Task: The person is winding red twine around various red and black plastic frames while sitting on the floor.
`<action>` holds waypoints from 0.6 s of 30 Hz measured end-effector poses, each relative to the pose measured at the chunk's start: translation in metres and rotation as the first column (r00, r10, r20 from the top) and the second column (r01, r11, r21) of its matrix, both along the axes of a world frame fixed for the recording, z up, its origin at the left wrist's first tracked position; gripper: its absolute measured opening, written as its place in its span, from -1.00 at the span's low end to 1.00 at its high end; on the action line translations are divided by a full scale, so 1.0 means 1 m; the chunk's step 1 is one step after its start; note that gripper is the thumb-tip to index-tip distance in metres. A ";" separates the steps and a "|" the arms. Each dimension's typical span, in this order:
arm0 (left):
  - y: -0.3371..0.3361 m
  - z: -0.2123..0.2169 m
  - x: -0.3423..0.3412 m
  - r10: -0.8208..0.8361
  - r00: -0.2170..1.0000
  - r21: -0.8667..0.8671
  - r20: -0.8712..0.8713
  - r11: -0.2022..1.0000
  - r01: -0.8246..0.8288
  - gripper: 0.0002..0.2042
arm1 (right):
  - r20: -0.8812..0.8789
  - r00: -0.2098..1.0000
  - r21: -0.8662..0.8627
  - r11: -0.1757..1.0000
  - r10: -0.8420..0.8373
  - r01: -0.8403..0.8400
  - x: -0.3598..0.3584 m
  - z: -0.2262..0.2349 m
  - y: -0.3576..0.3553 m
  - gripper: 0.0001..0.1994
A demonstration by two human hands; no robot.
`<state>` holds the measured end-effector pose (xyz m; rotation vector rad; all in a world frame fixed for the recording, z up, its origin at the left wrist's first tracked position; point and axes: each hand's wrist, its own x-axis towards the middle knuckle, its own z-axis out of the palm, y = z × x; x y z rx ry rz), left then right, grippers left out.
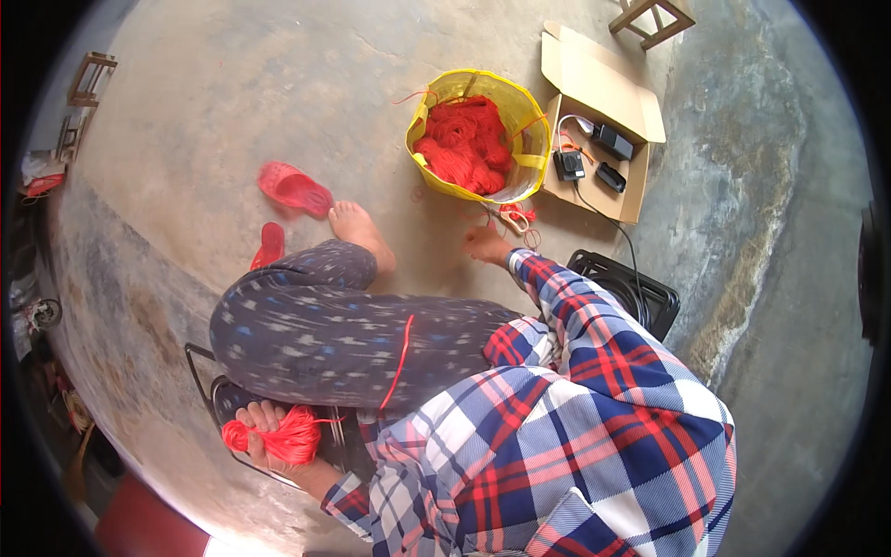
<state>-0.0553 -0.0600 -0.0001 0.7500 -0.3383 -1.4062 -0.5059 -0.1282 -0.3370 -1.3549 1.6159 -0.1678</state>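
Observation:
My left hand (264, 420) is closed around a bundle of bright red string (295, 436) beside my left thigh, and a short tail of string sticks out to its right. A single red strand (402, 360) lies across the dark patterned trousers. My right hand (484, 244) hangs low over the floor in front of me with its fingers curled; what they hold, if anything, is too small to make out. Just beyond it lie what look like scissors with pale handle loops (513, 221) and a bit of red string. A yellow bag (419, 167) behind them holds a heap of red string (469, 139).
Right of the bag is an open cardboard box (594, 70) with black devices and a cable (620, 227) leading toward me. A black frame (661, 302) stands by my right arm. Red slippers (295, 188) lie near my bare foot. Wooden stools (654, 23) stand farther off.

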 end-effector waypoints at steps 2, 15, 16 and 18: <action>-0.003 -0.002 -0.009 0.048 0.998 0.023 0.051 0.999 -0.049 -0.80 | -0.017 0.998 0.012 0.998 0.065 -0.065 0.019 0.024 -0.005 -0.75; 0.005 -0.023 -0.007 0.129 0.991 -0.129 -0.028 0.983 -0.132 -0.86 | 0.580 0.762 0.100 0.953 -0.289 0.286 0.087 0.207 -0.107 -0.89; 0.006 -0.027 -0.007 0.128 0.992 -0.140 -0.024 0.982 -0.130 -0.85 | 0.667 0.709 0.060 0.964 -0.230 0.257 0.093 0.228 -0.116 -0.90; 0.007 -0.032 -0.007 0.190 0.980 -0.072 -0.064 0.978 -0.194 -0.80 | 0.729 0.666 -0.010 0.969 -0.161 0.246 0.110 0.273 -0.130 -0.90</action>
